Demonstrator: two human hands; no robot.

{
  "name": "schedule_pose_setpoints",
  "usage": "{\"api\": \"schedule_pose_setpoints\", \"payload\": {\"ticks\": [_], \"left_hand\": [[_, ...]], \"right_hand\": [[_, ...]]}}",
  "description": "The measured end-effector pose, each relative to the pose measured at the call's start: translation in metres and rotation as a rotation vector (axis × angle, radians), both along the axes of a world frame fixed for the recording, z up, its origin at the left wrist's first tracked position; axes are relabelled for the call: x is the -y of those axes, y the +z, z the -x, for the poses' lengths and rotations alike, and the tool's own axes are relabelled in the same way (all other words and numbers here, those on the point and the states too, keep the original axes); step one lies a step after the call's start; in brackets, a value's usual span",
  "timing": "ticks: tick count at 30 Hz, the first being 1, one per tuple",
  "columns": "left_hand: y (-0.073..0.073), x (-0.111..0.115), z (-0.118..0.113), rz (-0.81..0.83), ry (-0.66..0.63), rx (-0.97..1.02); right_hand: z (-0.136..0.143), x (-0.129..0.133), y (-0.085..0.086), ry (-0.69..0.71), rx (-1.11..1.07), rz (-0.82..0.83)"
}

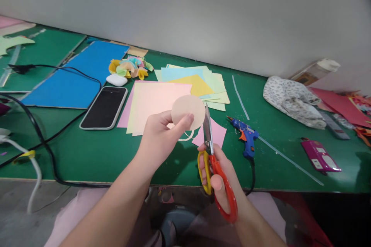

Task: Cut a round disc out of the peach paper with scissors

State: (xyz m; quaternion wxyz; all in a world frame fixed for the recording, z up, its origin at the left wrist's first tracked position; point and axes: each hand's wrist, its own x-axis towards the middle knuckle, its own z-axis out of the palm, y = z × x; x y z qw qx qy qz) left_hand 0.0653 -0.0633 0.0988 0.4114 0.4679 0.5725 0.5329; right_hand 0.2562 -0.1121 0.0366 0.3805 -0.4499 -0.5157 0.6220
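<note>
My left hand (pixel 165 135) pinches a round piece of pale peach paper (pixel 185 109), thumb on top and fingers beneath. In my right hand (pixel 222 170) is a pair of scissors (pixel 208 131) with one red and one yellow handle, my thumb through the red loop. The blades point away from me and lie against the right edge of the paper circle. Below the circle, a thin curled paper strip (pixel 188 136) shows. A pink paper scrap (pixel 218 133) lies on the table behind the blades. Stacked pink and cream sheets (pixel 156 102) lie beyond my left hand.
Coloured sheets (pixel 199 81) and paper flowers (pixel 130 67) lie farther back. A phone (pixel 104 108), white case (pixel 116 80) and blue board (pixel 78 73) are left, with black cables (pixel 37 127). Rightward are a blue glue gun (pixel 245 135), glue sticks (pixel 290 161) and a purple pouch (pixel 320 155).
</note>
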Motion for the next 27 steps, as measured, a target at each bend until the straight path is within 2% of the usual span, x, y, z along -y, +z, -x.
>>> {"api": "schedule_pose_setpoints", "payload": {"ticks": [15,27], "left_hand": [[0.0027,0.0015,-0.0010,-0.016,-0.023,-0.059],[0.0047,0.0016,-0.0015,0.004,0.025,-0.095]], "right_hand": [[0.0008,-0.0005,0.0034,-0.014,0.041,-0.039],[0.0002,-0.0023,0.0082,-0.001,0.010,-0.006]]}}
